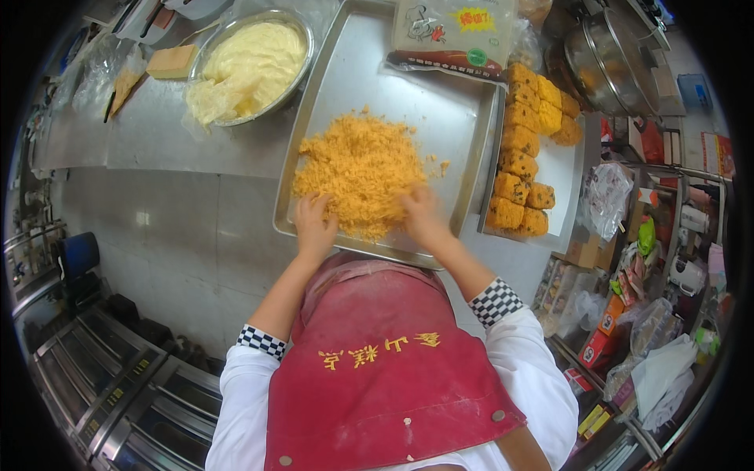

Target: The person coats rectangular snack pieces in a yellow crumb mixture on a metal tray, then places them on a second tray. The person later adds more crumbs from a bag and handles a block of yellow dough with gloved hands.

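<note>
A loose heap of orange-yellow, meat-floss-like shreds (pixel 362 171) lies on a shallow metal baking tray (pixel 453 126) in front of me. At the heap's near left edge, my left hand (pixel 314 226) touches the shreds with its fingers apart, just inside the tray's near rim. My right hand (pixel 425 219) is blurred at the near right side of the heap. Its fingertips are partly lost among the shreds, so whether it grips any is unclear. A printed plastic bag (pixel 450 35) lies across the tray's far right end.
Left of the tray stands a metal bowl of pale yellow cream (pixel 253 65), beside a tan block (pixel 172 62). To the right, floss-coated cake cubes (pixel 518 141) sit on another tray (pixel 559 176). A lidded pot (pixel 612 65) is farther back. Cluttered shelves (pixel 636 329) line my right.
</note>
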The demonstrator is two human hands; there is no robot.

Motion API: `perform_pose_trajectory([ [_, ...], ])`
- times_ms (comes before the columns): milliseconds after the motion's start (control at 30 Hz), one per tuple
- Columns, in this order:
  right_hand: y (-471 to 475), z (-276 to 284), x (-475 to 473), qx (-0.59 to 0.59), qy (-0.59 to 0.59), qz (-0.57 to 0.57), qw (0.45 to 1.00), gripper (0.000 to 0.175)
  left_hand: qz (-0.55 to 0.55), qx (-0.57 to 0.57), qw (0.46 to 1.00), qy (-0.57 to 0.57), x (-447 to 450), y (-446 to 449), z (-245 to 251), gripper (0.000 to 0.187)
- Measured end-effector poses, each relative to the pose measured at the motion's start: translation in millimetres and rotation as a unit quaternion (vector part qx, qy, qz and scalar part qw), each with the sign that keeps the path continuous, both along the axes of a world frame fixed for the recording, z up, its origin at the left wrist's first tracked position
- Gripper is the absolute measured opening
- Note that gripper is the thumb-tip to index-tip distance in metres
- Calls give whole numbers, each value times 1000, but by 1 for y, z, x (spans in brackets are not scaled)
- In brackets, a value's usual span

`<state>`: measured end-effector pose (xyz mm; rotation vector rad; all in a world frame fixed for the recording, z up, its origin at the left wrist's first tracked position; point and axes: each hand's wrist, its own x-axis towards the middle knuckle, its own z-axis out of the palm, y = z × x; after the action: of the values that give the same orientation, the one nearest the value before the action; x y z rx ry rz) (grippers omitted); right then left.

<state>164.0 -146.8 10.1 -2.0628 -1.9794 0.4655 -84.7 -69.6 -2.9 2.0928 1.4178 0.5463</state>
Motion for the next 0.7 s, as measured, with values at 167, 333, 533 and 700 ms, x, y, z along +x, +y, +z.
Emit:
perform_pose_trajectory([
  [167, -11, -2, 39, -60, 61, -138, 987, 44, -138, 10, 990, 35, 42, -13, 0, 34],
  [333, -20, 7, 25, -139, 201, -98, 965, 41, -299, -110, 947, 41, 45, -30, -1, 22],
  [533, 4, 11, -6, 28, 115, -88, 989, 38, -270, 42, 962, 23, 49, -23, -5, 18],
  [700, 3, 17, -30, -87, 57, 15, 994, 34, -113, 73, 981, 140, 36, 33, -13, 21],
])
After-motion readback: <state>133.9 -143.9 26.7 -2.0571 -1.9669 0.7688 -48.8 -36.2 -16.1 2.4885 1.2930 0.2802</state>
